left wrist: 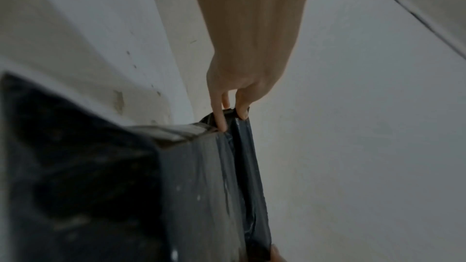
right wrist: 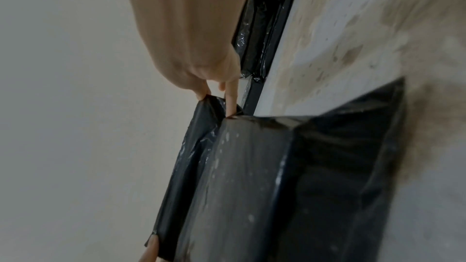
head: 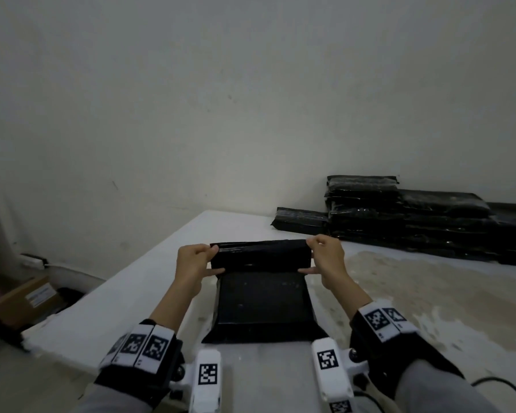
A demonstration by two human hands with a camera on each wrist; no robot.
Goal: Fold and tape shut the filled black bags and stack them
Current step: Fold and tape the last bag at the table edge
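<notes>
A filled black bag [head: 262, 308] lies flat on the white table [head: 125, 296] in front of me. Its open end, a loose flap [head: 261, 253], is raised upright at the far side. My left hand [head: 215, 259] pinches the flap's left corner with the thumb on top and a finger pressed at the fold. My right hand [head: 306, 256] pinches the right corner the same way. The left wrist view looks along the bag [left wrist: 201, 186] to the right hand [left wrist: 233, 117]. The right wrist view looks along the bag [right wrist: 252, 186] to the left hand [right wrist: 216, 99]. No tape shows.
Stacked black bags [head: 405, 216] lie against the wall at the back right, with one lower bag [head: 300, 219] at their left end. The table's right part has a brownish stain [head: 414, 290]. A cardboard box [head: 27, 296] sits on the floor at the left, past the table's edge.
</notes>
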